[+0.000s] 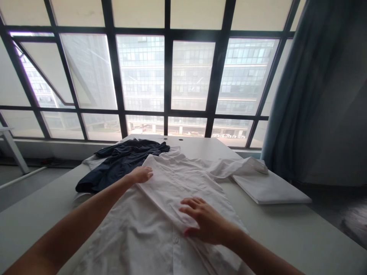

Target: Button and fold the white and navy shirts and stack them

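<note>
A white button-up shirt (183,179) lies spread on the table, its collar toward the window. One sleeve (237,168) reaches out to the right, and a folded strip of its cloth runs slantwise across the front. My left hand (142,174) rests on the shirt's upper left edge, fingers extended over the fabric. Over the middle of the shirt, near the button line, is my right hand (205,219) with its fingers spread and nothing held in them. The shirt's lower part blurs at the bottom of the view.
A crumpled dark navy garment (123,162) lies left of the shirt, with white cloth under it. To the right, a flat white folded piece (269,189) sits beneath the sleeve's end. Beyond the white table (309,229) are windows (189,76) and a grey-blue curtain (292,107).
</note>
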`<move>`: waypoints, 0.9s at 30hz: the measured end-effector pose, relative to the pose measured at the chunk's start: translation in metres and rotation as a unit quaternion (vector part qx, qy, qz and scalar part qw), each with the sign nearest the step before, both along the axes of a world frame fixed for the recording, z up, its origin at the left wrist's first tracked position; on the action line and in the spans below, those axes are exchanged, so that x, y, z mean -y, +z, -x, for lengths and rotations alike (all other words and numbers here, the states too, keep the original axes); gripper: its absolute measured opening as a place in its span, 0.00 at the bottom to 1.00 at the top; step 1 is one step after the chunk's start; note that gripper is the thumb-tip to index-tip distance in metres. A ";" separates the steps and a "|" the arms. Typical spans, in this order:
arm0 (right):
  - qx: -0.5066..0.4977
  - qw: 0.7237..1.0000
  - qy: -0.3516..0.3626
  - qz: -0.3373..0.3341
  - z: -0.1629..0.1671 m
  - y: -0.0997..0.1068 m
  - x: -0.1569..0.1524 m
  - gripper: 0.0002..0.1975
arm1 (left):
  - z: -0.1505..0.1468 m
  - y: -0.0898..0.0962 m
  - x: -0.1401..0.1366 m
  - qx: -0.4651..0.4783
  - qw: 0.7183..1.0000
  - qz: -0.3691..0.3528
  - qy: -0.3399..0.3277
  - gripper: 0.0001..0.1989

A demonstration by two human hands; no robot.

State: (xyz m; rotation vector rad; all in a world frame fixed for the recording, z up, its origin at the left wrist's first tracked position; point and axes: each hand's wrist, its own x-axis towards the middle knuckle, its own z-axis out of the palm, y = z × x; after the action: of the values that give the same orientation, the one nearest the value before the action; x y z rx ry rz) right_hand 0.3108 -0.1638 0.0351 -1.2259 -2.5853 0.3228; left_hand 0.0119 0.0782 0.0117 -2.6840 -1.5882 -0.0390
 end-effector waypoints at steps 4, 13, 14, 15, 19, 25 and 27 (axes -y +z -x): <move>0.004 0.991 0.111 0.077 0.008 -0.013 0.005 0.42 | -0.023 -0.022 -0.019 -0.007 1.000 0.030 0.002 0.30; -0.010 0.979 0.187 0.084 0.003 -0.038 -0.007 0.33 | -0.014 -0.037 -0.077 0.002 0.996 0.040 0.083 0.38; -0.008 0.979 0.189 0.075 0.004 -0.043 -0.010 0.31 | -0.015 -0.037 -0.083 0.002 0.995 0.038 0.089 0.38; -0.007 0.980 0.190 0.065 0.004 -0.047 -0.013 0.30 | -0.016 -0.037 -0.088 0.001 0.995 0.036 0.095 0.38; 0.010 0.978 0.202 0.039 0.005 -0.056 -0.019 0.27 | -0.018 -0.036 -0.103 0.000 0.993 0.032 0.115 0.38; 0.004 0.980 0.195 0.048 0.007 -0.048 -0.017 0.29 | -0.025 -0.026 -0.098 -0.010 0.991 0.020 0.129 0.35; 0.001 0.980 0.190 0.057 0.008 -0.045 -0.015 0.29 | -0.030 -0.025 -0.085 -0.014 0.993 0.007 0.119 0.32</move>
State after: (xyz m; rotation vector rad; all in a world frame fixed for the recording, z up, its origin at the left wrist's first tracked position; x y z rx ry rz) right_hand 0.3033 -0.1485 -0.0100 -0.7534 -2.8276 0.5507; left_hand 0.0423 0.1630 -0.0130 -2.4721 -1.8934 0.0126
